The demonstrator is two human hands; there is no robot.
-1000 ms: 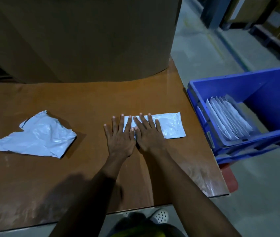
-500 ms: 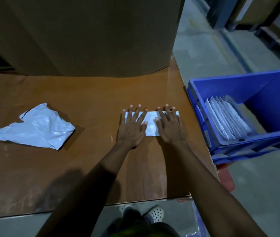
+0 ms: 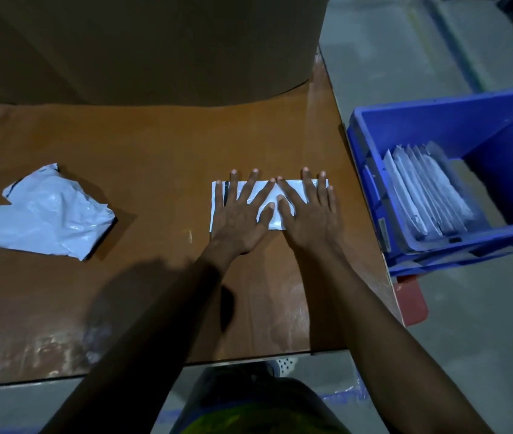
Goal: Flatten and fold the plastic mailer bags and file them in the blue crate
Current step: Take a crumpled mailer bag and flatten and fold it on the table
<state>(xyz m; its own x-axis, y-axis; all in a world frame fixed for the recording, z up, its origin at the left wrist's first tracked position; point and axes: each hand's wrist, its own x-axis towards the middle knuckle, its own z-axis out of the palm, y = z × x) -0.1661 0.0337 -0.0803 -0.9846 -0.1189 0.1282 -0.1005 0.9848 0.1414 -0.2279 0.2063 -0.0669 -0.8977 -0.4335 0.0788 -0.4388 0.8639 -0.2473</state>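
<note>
Obs., head view. Folded mailer [image 3: 275, 221] lies flat on the table [image 3: 161, 145], toward its right edge and about midway between the near and far edges. Its long axis runs left to right, parallel to the table's near edge.

Left hand [image 3: 242, 214]: palm down on the left half of the folded mailer, fingers straight and spread. It presses and grips nothing.
Right hand [image 3: 308, 214]: palm down on the right half in the same flat, spread pose, with nothing grasped. The index fingertips meet near the mailer's far edge and the thumbs lie close together at its middle. Both hands cover most of the mailer. A strip shows at its left end and a patch between the thumbs.

Key relation: the blue crate [image 3: 455, 120] sits off the table's right edge, lower than the tabletop and just beside it. It therefore lies to the right of the mailer, along the line of the mailer's long axis, and the right hand is the nearer one. The filed mailers [image 3: 427, 195] stand on edge in a leaning row against the crate's near-left wall. The rest of the crate floor looks open.

Judgement: the fold is being pressed flat. The likely next step is to lift the mailer and carry it rightward over the table edge, turning it on edge to match the row. The thin plastic may spring open once the pressure comes off.

Also noted: a crumpled mailer [image 3: 42, 214] lies near the table's left edge, well apart from both hands and not yet flattened. A large cardboard box [image 3: 154, 48] stands along the far edge.
</note>
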